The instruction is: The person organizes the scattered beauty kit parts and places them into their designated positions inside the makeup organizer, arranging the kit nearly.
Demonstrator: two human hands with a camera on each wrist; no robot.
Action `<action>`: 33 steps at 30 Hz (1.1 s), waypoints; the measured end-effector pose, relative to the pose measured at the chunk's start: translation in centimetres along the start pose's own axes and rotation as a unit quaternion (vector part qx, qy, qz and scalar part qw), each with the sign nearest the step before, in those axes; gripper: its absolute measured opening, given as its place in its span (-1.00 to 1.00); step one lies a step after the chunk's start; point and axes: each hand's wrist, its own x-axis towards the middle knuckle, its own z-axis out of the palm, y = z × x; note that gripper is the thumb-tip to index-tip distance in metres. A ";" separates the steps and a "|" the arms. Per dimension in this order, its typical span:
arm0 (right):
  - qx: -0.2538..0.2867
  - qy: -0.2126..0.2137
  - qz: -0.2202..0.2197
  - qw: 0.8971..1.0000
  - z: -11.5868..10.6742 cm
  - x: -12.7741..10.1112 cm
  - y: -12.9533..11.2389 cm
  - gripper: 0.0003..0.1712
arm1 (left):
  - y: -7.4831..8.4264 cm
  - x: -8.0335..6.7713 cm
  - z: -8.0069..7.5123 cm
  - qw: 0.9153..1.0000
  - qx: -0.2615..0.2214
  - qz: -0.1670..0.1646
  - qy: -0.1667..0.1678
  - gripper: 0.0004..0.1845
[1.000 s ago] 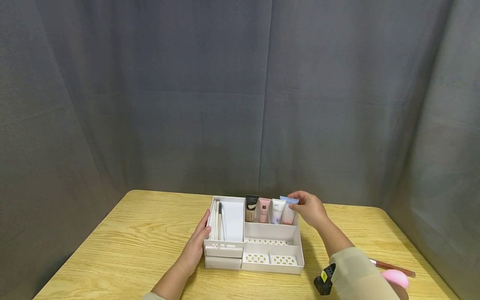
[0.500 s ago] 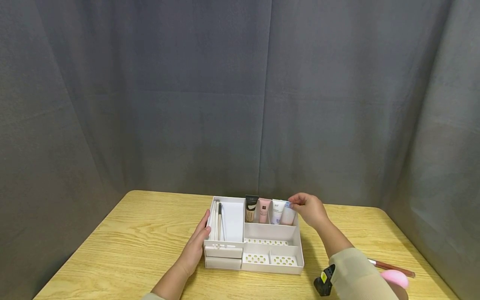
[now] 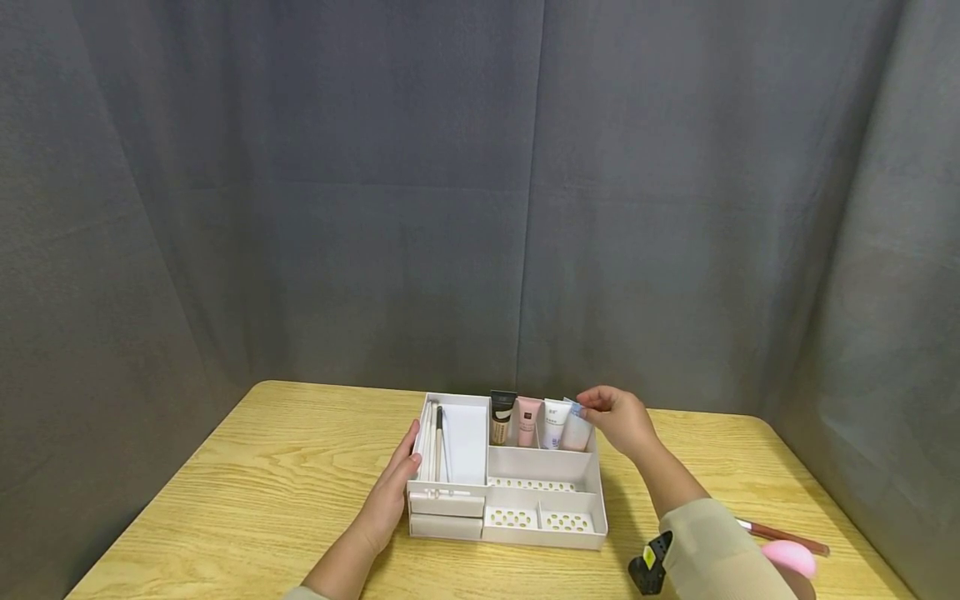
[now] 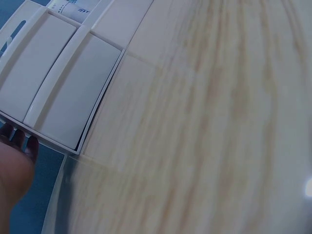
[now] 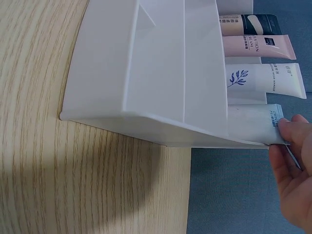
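Note:
In the head view a white desktop organizer (image 3: 543,460) with compartments and two small drawers stands on the table. My right hand (image 3: 615,419) pinches the top end of a tube with a light blue end (image 5: 256,123) at the back right corner. This tube sits in the back compartment beside a white tube (image 5: 263,79), a pink tube (image 5: 258,47) and a black-topped tube (image 5: 251,24). My left hand (image 3: 386,497) rests against the organizer's left side, its fingers fairly straight. Several slim brushes (image 3: 439,442) lie in the left compartment.
A brush with a reddish-brown handle (image 3: 787,536) and a pink sponge-like object (image 3: 789,558) lie at the right, partly behind the sleeve. The wooden table (image 3: 285,483) extends on both sides of the organizer. Grey curtains (image 3: 375,250) hang behind it.
The blue-ended tube has moved slightly lower into the back compartment and turned a little, still pinched by my right hand. My left hand and the organizer have stayed put.

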 end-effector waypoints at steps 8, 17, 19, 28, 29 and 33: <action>0.004 -0.001 0.003 1.000 -0.1 -0.2 -0.1 -0.81 | 0.0 0.0 0.1 1.000 -0.004 0.000 -0.003 -0.34; 0.015 0.005 -0.007 1.000 -0.9 -0.8 -0.1 -0.75 | 0.0 0.0 0.1 1.000 -0.004 0.001 -0.003 -0.34; 0.016 0.005 -0.008 1.000 -1.2 -0.9 0.0 -0.74 | 0.0 0.0 0.1 1.000 -0.004 0.002 -0.003 -0.34; 0.014 0.011 -0.006 1.000 -2.9 -2.2 0.9 -0.68 | 0.0 0.0 0.1 1.000 0.001 0.001 0.000 -0.35; 0.013 0.010 -0.006 1.000 -3.1 -2.3 1.1 -0.68 | 0.0 0.0 0.1 1.000 0.002 0.000 0.002 -0.35; 0.003 0.013 -0.002 1.000 -4.0 -3.0 2.2 -0.67 | 0.1 0.0 0.2 1.000 0.008 -0.005 0.007 -0.36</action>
